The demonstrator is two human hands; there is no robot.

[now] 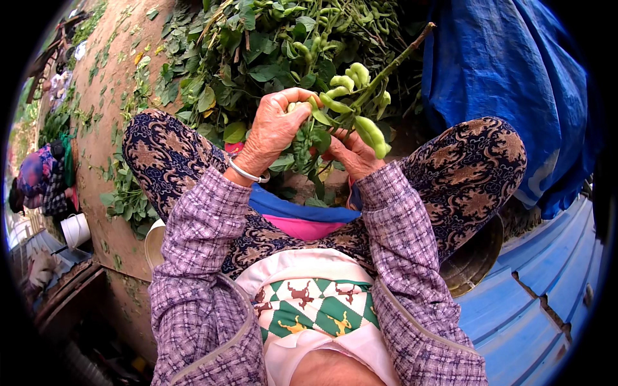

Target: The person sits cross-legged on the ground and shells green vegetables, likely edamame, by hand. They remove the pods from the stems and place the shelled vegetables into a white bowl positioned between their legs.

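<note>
Between my knees, both hands are at a soybean stalk (398, 69) with plump green pods (370, 136) and a few leaves. My left hand (273, 123), a pale bangle at its wrist, pinches a green pod near the stalk's lower pods, thumb and forefinger together. Lower and to the right, my right hand (355, 154) is closed round the stalk's leafy part; leaves hide some of its fingers. The bare end of the stalk points up and right. Beyond the hands lies a large heap of cut soybean plants (225, 71).
A blue tarp (502, 83) covers the far right, above blue corrugated sheeting (547, 276). A metal basin (475, 260) sits by my right leg. Scattered leaves lie on the brown ground (96, 148). At far left are a white bucket (76, 230) and a person in patterned headwear (40, 172).
</note>
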